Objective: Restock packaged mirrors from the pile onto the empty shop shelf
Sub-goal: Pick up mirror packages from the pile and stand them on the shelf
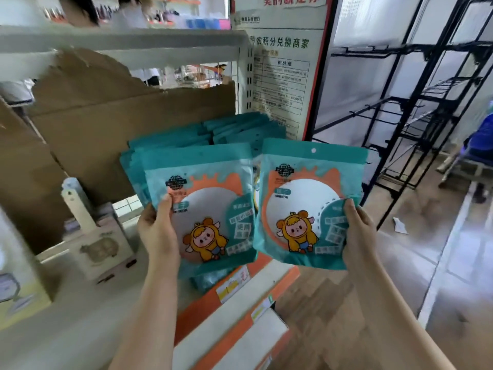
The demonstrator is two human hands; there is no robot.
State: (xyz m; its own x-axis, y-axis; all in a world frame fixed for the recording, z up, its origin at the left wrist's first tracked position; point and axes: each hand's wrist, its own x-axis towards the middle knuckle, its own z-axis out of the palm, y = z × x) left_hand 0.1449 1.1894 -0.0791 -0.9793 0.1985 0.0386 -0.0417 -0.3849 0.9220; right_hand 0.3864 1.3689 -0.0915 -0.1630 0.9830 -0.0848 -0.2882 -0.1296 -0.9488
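Head view: left hand (157,232) pinches the left mirror packet (210,188), right hand (358,231) the right mirror packet (301,182); shelved packets (240,129) stand behind, restocking seemingly well underway.

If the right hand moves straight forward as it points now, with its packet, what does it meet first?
Probably the standing packets, just behind the mirror packet that the right hand holds. Depth is unclear; it may pass beside them toward the poster.
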